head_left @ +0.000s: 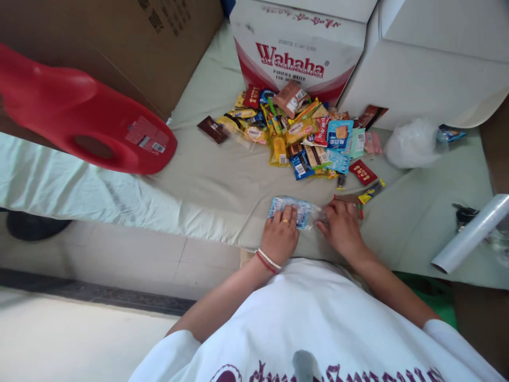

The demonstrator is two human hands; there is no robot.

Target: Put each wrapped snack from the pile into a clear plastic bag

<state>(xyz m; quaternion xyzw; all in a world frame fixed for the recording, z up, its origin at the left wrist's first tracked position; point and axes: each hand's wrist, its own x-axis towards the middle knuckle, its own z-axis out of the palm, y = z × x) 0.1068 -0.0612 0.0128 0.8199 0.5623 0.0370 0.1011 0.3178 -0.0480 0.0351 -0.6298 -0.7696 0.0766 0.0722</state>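
Note:
Close to the edge of the cloth-covered surface, a light-blue printed packet [303, 216] lies flat inside a clear plastic bag [317, 214]. My left hand [281, 228] rests on top of the packet with its fingers stretched out flat. The loose right end of the bag is pinched in my right hand [342, 225], whose fingertips are partly hidden. Under and beside that hand, a brown and red wrapper [347, 198] shows only in part. A small yellow and dark snack bar [371, 191] lies just beyond it.
A heap of wrapped snacks [300, 130] sits against a white Wahaha carton [298, 53]. A red plastic jug [91, 116] lies at the left. White plastic bags [413, 143] and a roll of clear film [471, 233] are at the right. The surface's front edge [222, 241] drops to the floor.

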